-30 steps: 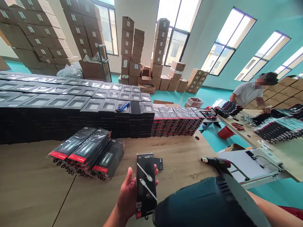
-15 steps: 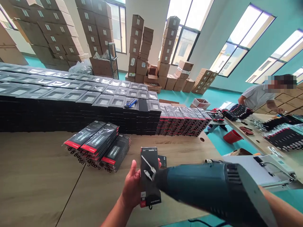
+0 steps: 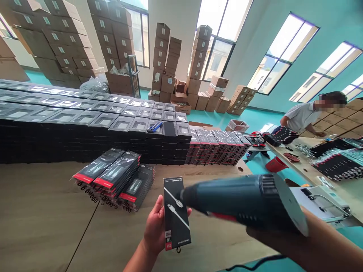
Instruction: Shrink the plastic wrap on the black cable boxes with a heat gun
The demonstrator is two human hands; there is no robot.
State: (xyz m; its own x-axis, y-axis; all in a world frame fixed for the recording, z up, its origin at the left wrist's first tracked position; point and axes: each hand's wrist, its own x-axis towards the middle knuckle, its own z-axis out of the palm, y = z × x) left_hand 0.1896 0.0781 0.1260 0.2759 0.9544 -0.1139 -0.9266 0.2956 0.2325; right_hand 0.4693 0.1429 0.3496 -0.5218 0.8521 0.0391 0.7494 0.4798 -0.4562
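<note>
Head view: the left hand [image 3: 155,230] has its grip closed on a flat black cable package with a red strip at its lower end [image 3: 176,214], palm behind it and thumb at its left edge, holding it upright above the wooden bench [image 3: 42,219]. The right hand [image 3: 272,236] is mostly hidden beneath a dark teal heat gun [image 3: 241,202]; it carries the tool, though how its fingers close cannot be seen. The gun's nozzle points left, its tip right at the face of the package. Left of the held package, fanned piles of the same black red-edged packages [image 3: 113,179] lie on the bench. Behind them runs a long wall of stacked black boxes [image 3: 85,132] with a blue utility knife [image 3: 154,126] on top. Far right, another person in a white shirt [image 3: 302,117] leans over a second bench [image 3: 309,168]. Brown cartons [image 3: 167,64] are stacked by the windows.
</note>
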